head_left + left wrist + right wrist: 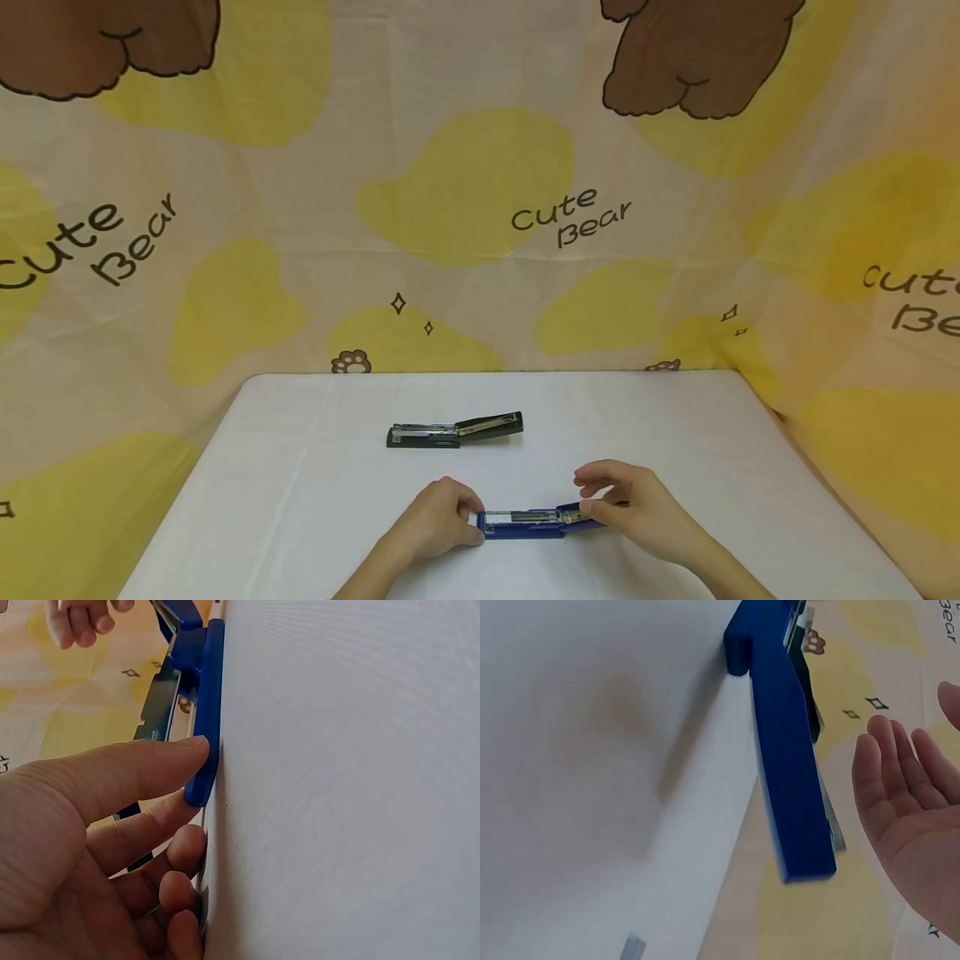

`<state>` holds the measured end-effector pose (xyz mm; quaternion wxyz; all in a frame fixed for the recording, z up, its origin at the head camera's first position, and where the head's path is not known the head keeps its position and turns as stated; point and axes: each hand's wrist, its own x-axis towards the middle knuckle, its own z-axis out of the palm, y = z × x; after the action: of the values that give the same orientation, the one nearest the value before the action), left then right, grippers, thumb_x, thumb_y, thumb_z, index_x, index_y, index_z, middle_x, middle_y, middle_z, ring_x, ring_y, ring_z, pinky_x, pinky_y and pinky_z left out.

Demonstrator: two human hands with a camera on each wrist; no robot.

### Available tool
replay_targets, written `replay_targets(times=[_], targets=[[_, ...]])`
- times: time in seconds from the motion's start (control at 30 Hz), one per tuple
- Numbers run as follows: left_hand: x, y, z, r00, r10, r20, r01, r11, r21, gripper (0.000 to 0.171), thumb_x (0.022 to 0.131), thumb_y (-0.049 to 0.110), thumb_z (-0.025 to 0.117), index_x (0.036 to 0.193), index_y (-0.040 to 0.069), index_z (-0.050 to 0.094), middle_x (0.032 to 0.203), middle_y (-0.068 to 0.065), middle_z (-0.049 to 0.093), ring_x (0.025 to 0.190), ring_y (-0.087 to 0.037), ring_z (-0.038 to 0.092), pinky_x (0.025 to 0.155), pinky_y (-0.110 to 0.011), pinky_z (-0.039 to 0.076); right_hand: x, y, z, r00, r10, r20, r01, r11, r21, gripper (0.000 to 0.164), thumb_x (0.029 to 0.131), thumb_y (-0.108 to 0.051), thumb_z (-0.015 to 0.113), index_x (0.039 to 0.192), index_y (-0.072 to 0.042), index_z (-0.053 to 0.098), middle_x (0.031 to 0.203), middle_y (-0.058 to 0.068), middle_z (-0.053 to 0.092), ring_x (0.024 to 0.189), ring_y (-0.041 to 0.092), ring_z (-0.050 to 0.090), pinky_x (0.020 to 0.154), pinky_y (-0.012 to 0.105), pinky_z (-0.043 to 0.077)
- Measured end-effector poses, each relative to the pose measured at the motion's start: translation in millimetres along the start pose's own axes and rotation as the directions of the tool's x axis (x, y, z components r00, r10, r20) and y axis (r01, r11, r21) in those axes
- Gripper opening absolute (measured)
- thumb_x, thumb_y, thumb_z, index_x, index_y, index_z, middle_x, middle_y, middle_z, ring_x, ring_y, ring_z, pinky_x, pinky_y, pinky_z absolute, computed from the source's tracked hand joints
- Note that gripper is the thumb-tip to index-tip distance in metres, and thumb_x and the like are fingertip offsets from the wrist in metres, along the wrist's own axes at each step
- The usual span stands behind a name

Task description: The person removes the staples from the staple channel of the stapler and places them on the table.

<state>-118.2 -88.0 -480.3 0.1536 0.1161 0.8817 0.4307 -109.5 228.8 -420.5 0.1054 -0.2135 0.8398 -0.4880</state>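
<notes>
A blue stapler [522, 525] lies opened out on the table, its right half tilted up off the surface. At its left end, my left hand [442, 518] grips it between thumb [176, 755] and index finger, the other fingers curled below. My right hand [637, 508] is by the raised half [791, 765]. In the right wrist view its fingers [892, 761] are loosely bent, apart from the stapler, with nothing in them. In the head view this hand covers part of the raised half.
Farther back on the white table [315, 483] lies a black stapler [423, 436], likewise opened out. A small grey piece [633, 947] shows on the table in the right wrist view. Patterned cloth [465, 192] hangs behind and along both sides.
</notes>
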Motion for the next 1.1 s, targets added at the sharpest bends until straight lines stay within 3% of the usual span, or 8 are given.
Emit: replay_targets(times=[0.2,0.37,0.67,1.1], targets=[[0.4,0.1,0.9,1.0,0.001,-0.004,-0.001,1.0,-0.005,0.023,0.073,0.006,0.09,0.091,0.01,0.078,0.067,0.003,0.054,0.064,-0.013,0.047,0.06,-0.028,0.034,6,-2,18,1.0,-0.021,0.021,0.019,0.995,0.093,0.036,0.096,-0.012,0.075,0.125,0.007,0.065,0.114,0.018,0.07,0.095,0.011,0.067,0.08,0.028,0.057],[0.5,0.7,0.5,1.0,-0.001,-0.002,0.001,1.0,-0.006,0.022,0.073,0.006,0.09,0.091,0.01,0.077,0.068,0.003,0.054,0.065,-0.013,0.047,0.06,-0.028,0.035,11,-1,33,0.997,0.042,0.057,-0.05,0.986,0.157,0.04,0.096,-0.013,0.076,0.128,0.009,0.063,0.112,0.016,0.071,0.095,0.014,0.068,0.081,0.026,0.057],[0.7,1.6,0.3,1.0,0.002,-0.011,-0.002,1.0,0.0,0.022,0.072,0.006,0.09,0.09,0.01,0.078,0.067,0.004,0.053,0.065,-0.013,0.047,0.059,-0.028,0.034,19,2,58,0.991,0.091,0.097,-0.104,0.984,0.142,0.039,0.092,-0.011,0.079,0.122,0.011,0.065,0.097,0.005,0.074,0.083,0.016,0.069,0.073,0.024,0.055],[0.3,3.4,-1.0,1.0,-0.021,0.007,0.021,1.0,-0.022,0.021,0.073,0.005,0.09,0.09,0.011,0.077,0.067,0.003,0.053,0.064,-0.014,0.047,0.059,-0.028,0.033,26,5,78,0.972,0.175,0.157,-0.207,0.953,0.219,0.036,0.091,-0.009,0.076,0.119,0.013,0.068,0.087,0.007,0.076,0.074,0.018,0.068,0.061,0.025,0.053]])
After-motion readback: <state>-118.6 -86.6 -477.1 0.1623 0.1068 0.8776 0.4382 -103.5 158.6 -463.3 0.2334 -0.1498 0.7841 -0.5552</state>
